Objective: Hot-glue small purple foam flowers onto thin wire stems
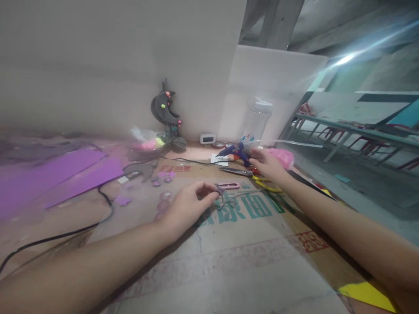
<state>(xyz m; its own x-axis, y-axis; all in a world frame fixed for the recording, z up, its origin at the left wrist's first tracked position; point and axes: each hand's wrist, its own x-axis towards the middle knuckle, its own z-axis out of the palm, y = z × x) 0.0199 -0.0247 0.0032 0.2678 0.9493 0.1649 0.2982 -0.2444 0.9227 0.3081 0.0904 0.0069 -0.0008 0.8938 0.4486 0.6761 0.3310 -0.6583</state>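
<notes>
My left hand [193, 201] is over the cardboard, thumb and fingers pinched on a small grey piece [220, 190]. A thin grey strand [242, 194] lies beside it, and a pink-handled snipper [230, 186] is just beyond the fingertips. My right hand [266, 165] is at the rear of a blue glue gun [240, 152], thumb and fingers apart around its back end; whether they touch it is unclear. A clear glue stick [291, 143] extends right from behind the gun. Scissors with yellow handles [266, 184] and pliers [237, 171] lie below the right hand.
Printed cardboard [229, 261] covers the table. Purple sheets [65, 179] and a black cable [62, 233] lie left. At the back stand a dark crescent ornament [165, 109], a small digital clock [207, 139] and a clear bottle [257, 120]. Yellow material [368, 294] lies front right.
</notes>
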